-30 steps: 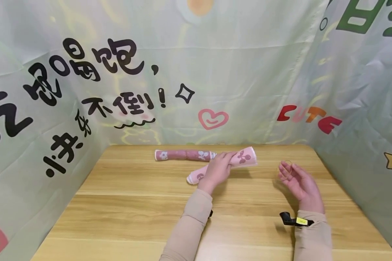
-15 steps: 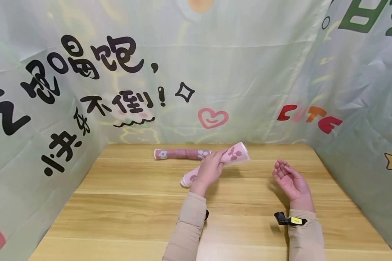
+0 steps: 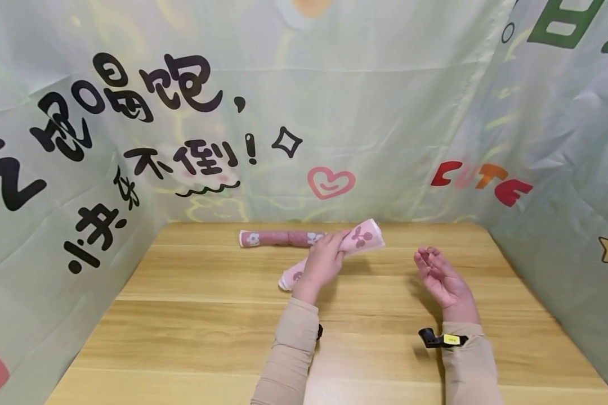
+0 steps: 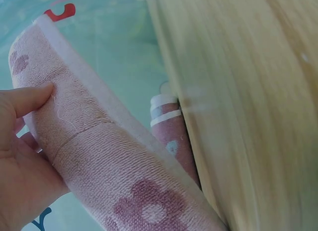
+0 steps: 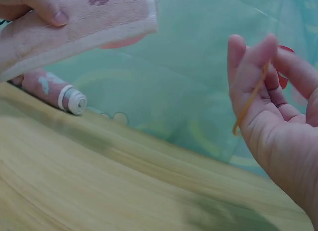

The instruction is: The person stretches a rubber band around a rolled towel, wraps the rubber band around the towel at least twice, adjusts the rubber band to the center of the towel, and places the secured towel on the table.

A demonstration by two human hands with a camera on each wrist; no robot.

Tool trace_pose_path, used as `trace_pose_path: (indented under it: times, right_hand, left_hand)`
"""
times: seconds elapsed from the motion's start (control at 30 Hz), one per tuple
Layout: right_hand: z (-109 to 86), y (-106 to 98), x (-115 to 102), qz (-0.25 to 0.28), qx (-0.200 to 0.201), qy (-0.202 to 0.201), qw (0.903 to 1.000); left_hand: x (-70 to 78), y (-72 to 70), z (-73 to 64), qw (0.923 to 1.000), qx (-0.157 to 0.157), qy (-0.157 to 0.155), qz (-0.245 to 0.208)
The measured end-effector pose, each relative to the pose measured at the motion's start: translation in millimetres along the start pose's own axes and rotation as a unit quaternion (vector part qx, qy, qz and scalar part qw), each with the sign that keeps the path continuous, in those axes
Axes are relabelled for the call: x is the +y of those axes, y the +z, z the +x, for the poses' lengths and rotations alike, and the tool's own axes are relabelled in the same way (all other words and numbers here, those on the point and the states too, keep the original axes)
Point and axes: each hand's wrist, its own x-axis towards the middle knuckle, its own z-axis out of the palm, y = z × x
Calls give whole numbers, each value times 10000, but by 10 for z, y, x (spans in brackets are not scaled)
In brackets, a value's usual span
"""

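Note:
My left hand (image 3: pixel 325 260) grips a rolled light-pink towel (image 3: pixel 362 237) around its middle, from above. The roll slants, its right end raised and its left end lower, near the table. In the left wrist view the thumb (image 4: pixel 35 98) presses on the terry cloth, above a darker flower print. Well to the right, my right hand (image 3: pixel 447 284) is held up over the table with fingers bent and fingertips together. An orange-yellow rubber band (image 5: pixel 251 103) hangs across these fingers, caught near their tips. Apart from it, that hand touches nothing.
Behind the left hand a darker pink rolled towel (image 3: pixel 278 238) lies along the back of the wooden table (image 3: pixel 192 326). A pale band circles its end in the left wrist view. A printed cloth curtain (image 3: pixel 385 124) closes off the back and sides.
The left hand has shifted slightly left with the light-pink towel. The right hand has moved a little left, toward it, its fingers drawing closer together. The darker towel stays in place.

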Motion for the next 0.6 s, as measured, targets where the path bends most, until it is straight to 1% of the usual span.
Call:
trace_pose_path:
  times: [0.1, 0.17, 0.2, 0.27, 0.3, 0.37, 0.43, 0.5, 0.6]
  right_hand:
    - [23, 21, 34, -327, 508, -41, 9982]
    - [55, 19, 47, -597, 633, 3, 9962]
    - [71, 15, 52, -736, 624, 25, 9953]
    - [98, 4, 63, -1046, 482, 101, 9933]
    - [113, -5, 68, -1231, 345, 155, 9917]
    - [140, -13, 85, -1693, 4, 299, 9851]
    - [164, -13, 110, -2018, -336, 535, 9774]
    - [189, -7, 146, -2188, -597, 808, 9706]
    - [237, 24, 218, -2379, -798, 1167, 9609]
  left_hand:
    - [7, 8, -2, 10000, -29, -48, -25]
    - [7, 6, 1, 9999, -44, -91, -23]
    - [5, 6, 2, 9999, -39, -104, -14]
    - [2, 8, 2, 9999, -17, -121, 3]
    - [0, 9, 3, 9999, 0, -120, 21]
    - [-4, 12, 2, 9999, 39, -119, 56]
    - [-7, 16, -2, 9999, 92, -123, 50]
    - [-11, 19, -6, 9998, 156, -102, 36]
    - [-13, 20, -9, 9996, 271, -47, 49]
